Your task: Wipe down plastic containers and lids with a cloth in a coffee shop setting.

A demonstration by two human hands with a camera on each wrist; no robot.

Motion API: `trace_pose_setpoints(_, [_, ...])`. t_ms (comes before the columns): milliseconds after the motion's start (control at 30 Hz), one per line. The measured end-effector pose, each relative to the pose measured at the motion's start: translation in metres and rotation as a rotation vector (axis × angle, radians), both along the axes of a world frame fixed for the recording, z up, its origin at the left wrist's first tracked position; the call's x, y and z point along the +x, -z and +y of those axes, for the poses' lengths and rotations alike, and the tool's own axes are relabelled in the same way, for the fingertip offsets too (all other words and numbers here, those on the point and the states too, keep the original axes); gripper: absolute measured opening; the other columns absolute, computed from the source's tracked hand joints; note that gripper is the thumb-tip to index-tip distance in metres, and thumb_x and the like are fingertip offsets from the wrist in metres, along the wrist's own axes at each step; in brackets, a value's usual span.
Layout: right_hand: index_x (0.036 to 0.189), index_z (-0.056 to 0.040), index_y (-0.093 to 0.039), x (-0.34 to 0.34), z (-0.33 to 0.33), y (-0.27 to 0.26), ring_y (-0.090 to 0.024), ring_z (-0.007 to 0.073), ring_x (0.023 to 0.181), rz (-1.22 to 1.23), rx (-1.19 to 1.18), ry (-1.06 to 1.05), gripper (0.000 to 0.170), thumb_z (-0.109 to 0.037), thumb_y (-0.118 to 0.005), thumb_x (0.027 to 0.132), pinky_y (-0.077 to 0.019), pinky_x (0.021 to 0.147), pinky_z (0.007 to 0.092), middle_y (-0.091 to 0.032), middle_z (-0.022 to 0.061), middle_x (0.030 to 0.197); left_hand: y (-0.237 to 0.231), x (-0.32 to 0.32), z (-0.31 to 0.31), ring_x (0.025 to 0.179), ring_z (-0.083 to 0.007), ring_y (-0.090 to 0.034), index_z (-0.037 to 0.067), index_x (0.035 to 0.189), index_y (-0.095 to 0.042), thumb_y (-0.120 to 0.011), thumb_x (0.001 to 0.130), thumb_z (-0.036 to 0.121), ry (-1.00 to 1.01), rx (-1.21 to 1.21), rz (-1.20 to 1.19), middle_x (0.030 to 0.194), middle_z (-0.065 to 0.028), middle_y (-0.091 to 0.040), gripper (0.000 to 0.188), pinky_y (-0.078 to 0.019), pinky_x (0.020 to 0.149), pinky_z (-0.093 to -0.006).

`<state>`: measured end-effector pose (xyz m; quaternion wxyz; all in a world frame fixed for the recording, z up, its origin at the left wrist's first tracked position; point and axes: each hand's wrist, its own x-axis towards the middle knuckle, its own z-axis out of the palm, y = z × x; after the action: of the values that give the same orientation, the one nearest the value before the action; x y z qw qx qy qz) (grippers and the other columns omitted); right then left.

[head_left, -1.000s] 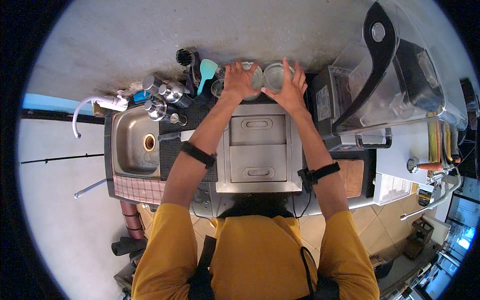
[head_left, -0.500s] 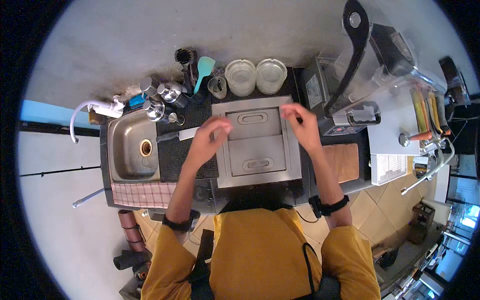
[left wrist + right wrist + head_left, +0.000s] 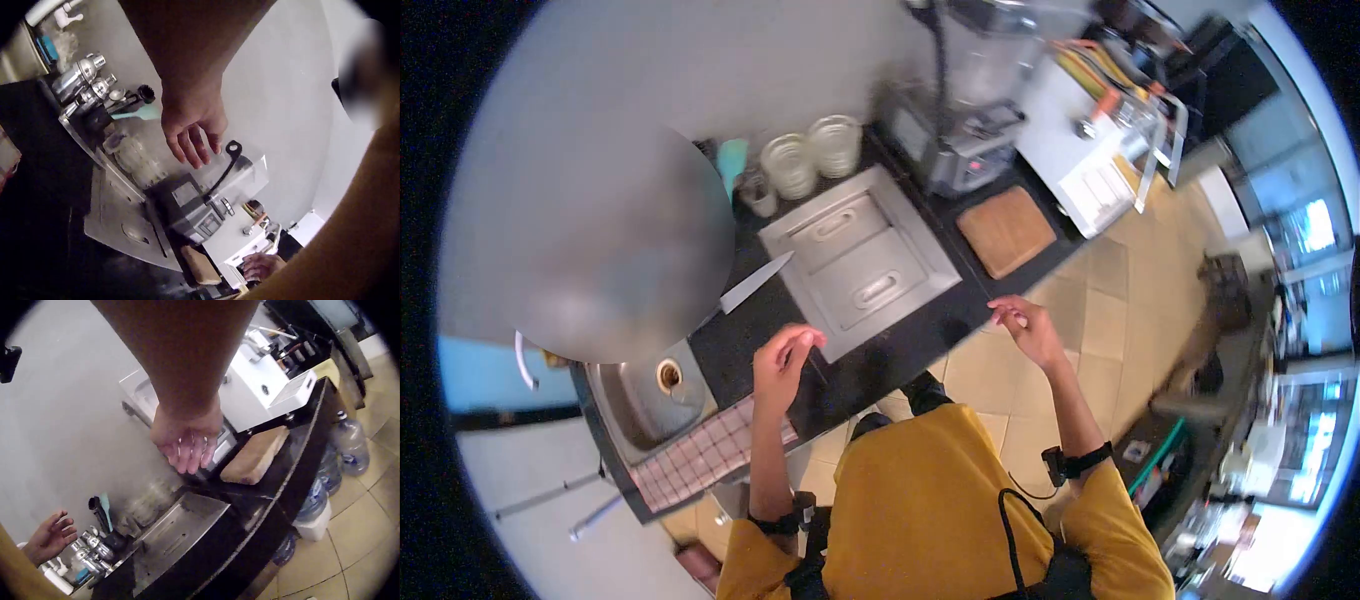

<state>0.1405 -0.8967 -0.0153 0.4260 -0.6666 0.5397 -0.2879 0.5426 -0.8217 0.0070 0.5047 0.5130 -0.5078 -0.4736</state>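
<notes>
My left hand (image 3: 785,365) hovers with loosely bent fingers near the front left corner of a steel drop-in unit (image 3: 865,318) with two recessed lids, holding nothing. Empty too, my right hand (image 3: 1028,328) hangs off the counter's front edge, its fingers relaxed in the right wrist view. Two stacks of notched clear glass dishes, a left stack (image 3: 790,165) and a right stack (image 3: 835,145), stand side by side behind the unit. Beside them is a small clear glass (image 3: 757,190). A knife (image 3: 750,283) lies left of the unit.
A brown board (image 3: 1005,230) lies to the right, before a blender (image 3: 970,150) with a clear hood. Left are a steel sink (image 3: 625,400) and a checked cloth (image 3: 705,460). Metal shakers (image 3: 81,75) stand near the wall. A grey blur covers the head view's upper left.
Both hands have left the glass stacks and drawn back toward the body, the right one past the counter's edge. The head view has turned to the right. The stacks stay side by side.
</notes>
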Motion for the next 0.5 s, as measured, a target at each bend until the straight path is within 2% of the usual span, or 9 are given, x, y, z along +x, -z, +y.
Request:
trace_pose_setpoints(100, [0.109,-0.0048,-0.066,-0.035,0.070,0.004,-0.064,0.0151,0.078,0.111,0.000,0.144,0.021,-0.005,-0.052,0.093,-0.0531,0.070,0.0301,-0.070,0.0092,0.088,-0.001,-0.018,0.006,0.086,-0.0142,-0.064,-0.004,0.097,-0.065,-0.054,0.099,0.009,0.061,0.021,0.001,0.092,-0.0089,-0.068,0.018,-0.0499,0.082,-0.0273])
trace_pose_setpoints(133, [0.109,-0.0048,-0.066,-0.050,0.099,0.011,-0.064,0.0151,0.078,0.115,-0.004,0.231,0.021,-0.005,-0.052,0.093,-0.0531,0.070,0.0301,-0.070,0.0092,0.088,-0.006,-0.026,0.007,0.086,-0.0142,-0.064,-0.004,0.097,-0.065,-0.054,0.099,0.009,0.149,0.013,0.005,0.092,-0.0089,-0.068,0.018,-0.0499,0.082,-0.0273])
trace_pose_setpoints(300, [0.106,-0.0055,-0.068,-0.129,0.260,0.062,-0.065,0.0209,0.073,0.229,0.209,0.598,0.024,-0.018,-0.054,0.091,-0.0536,0.073,0.0350,-0.070,0.0119,0.083,-0.012,-0.078,0.006,0.085,-0.0163,-0.064,-0.004,0.095,-0.064,-0.050,0.101,0.014,0.317,-0.036,-0.004,0.090,-0.0105,-0.067,0.023,-0.0511,0.082,-0.0306])
trace_pose_setpoints(433, [0.108,-0.0036,-0.067,-0.159,0.412,0.125,-0.067,0.0165,0.073,0.316,0.322,0.806,0.024,-0.015,-0.052,0.092,-0.0544,0.072,0.0327,-0.070,0.0081,0.082,-0.019,-0.146,0.008,0.084,-0.0167,-0.062,-0.002,0.089,-0.059,-0.048,0.102,0.015,0.530,-0.060,0.027,0.089,-0.0101,-0.066,0.024,-0.0509,0.081,-0.0310])
trace_pose_setpoints(500, [0.109,-0.0045,-0.067,-0.157,0.486,0.148,-0.067,0.0163,0.071,0.351,0.559,0.938,0.026,-0.020,-0.053,0.092,-0.0543,0.071,0.0339,-0.071,0.0079,0.082,-0.022,-0.186,0.016,0.084,-0.0176,-0.063,0.000,0.088,-0.058,-0.048,0.102,0.017,0.652,-0.099,-0.007,0.090,-0.0101,-0.065,0.024,-0.0517,0.081,-0.0319])
